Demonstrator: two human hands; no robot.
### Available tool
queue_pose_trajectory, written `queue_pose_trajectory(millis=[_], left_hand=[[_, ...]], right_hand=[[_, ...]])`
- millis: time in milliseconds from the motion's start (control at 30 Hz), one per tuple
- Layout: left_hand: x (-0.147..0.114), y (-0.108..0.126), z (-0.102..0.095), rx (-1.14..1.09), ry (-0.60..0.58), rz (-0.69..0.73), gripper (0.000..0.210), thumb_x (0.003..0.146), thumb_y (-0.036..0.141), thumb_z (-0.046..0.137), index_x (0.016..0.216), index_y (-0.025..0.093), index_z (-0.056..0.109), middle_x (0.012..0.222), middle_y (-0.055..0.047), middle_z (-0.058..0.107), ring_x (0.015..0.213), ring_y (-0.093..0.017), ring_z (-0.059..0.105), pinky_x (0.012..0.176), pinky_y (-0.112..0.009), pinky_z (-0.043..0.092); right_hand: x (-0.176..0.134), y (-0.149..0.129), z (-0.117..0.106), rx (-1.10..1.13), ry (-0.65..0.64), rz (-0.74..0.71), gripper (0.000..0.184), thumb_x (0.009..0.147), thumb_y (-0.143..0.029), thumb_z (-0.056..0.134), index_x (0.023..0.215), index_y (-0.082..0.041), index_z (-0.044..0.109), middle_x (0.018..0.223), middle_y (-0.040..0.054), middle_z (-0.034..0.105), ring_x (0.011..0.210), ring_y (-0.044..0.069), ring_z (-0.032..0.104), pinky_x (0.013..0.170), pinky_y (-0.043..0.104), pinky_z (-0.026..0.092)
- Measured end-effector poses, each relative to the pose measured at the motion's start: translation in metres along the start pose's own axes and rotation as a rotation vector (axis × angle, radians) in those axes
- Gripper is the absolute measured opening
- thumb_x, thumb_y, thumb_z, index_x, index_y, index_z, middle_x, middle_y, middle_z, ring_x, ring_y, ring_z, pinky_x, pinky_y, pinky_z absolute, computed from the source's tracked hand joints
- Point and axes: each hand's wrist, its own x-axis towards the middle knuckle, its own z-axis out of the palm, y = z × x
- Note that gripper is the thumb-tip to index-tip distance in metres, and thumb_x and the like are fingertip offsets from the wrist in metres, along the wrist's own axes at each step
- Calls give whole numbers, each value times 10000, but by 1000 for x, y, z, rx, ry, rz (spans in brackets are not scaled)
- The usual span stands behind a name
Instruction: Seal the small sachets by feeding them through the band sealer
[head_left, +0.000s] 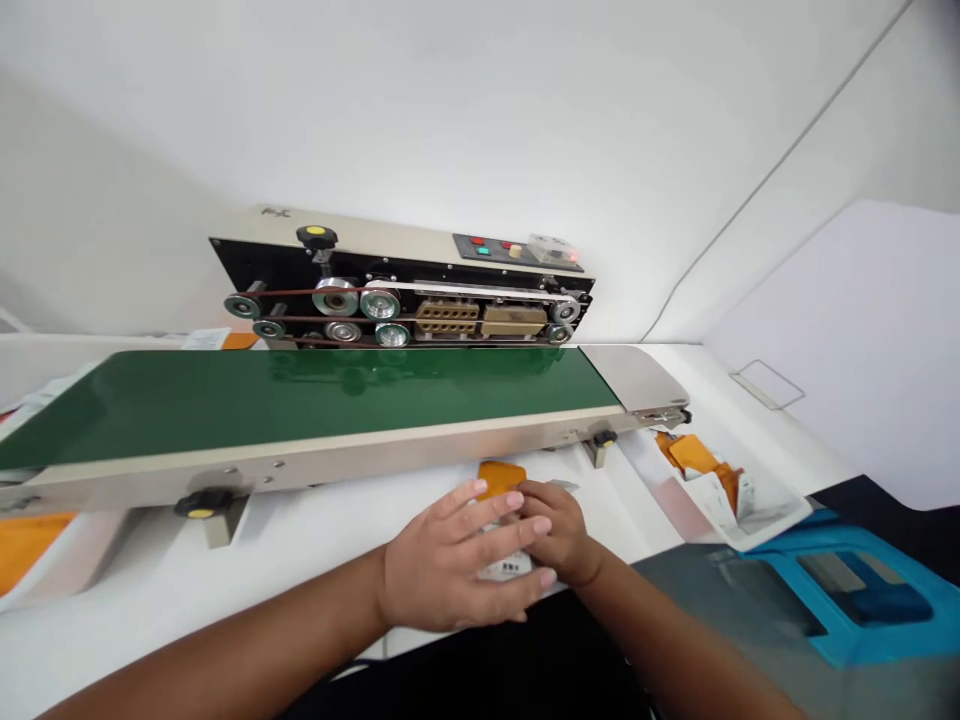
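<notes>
A small packet (501, 478) with an orange top and a white, printed lower part sits between my hands, just in front of the conveyor. My left hand (454, 565) lies across its front with the fingers stretched out and slightly apart, covering much of it. Behind those fingertips, my right hand (559, 528) has its fingers curled at the packet's right side and appears to grip it. The left hand partly hides the right fingertips. Beyond both hands runs the green belt (360, 395) of a band sealing machine (405, 270).
On the right stands a white bin (772, 525) with orange and white packets, beside a blue plastic stool (862, 590). Another bin (105, 550) with orange contents is at the left. The conveyor's black-knobbed supports (206, 505) stick out toward me over the white table (315, 560).
</notes>
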Motion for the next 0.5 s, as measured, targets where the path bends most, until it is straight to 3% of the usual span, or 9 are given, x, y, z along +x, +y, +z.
queue_pose_trajectory(millis=[100, 233, 367, 500], left_hand=[[-9, -1, 2, -48, -164, -49, 257, 972, 297, 681, 1227, 282, 662, 1334, -38, 692, 1269, -231, 591, 1142, -419, 434], [-13, -5, 9, -147, -189, -90, 165, 1036, 279, 566, 1033, 195, 708, 1089, -51, 757, 1070, -202, 659, 879, -300, 570], [-16, -7, 10, -136, -143, -169, 208, 1029, 299, 569, 897, 193, 689, 758, -22, 671, 751, -182, 618, 664, -310, 513], [-19, -4, 6, -170, -70, -314, 245, 1049, 275, 503, 920, 191, 693, 731, -14, 655, 648, -150, 586, 614, -292, 477]], right_hand=[[6, 0, 15, -17, -58, -25, 130, 952, -129, 591, 965, -229, 674, 948, 55, 766, 1032, 231, 694, 813, 380, 593], [8, 2, 18, 58, -235, -15, 172, 959, -140, 560, 1045, -200, 696, 1060, 93, 759, 1108, 263, 660, 878, 435, 582], [11, 0, 18, 98, -338, 98, 252, 923, -173, 591, 1147, -204, 702, 1151, 125, 718, 1149, 292, 629, 938, 480, 553], [16, -2, 11, 227, -404, 162, 353, 892, -396, 670, 1187, -202, 686, 1192, 150, 674, 1197, 340, 586, 1007, 543, 501]])
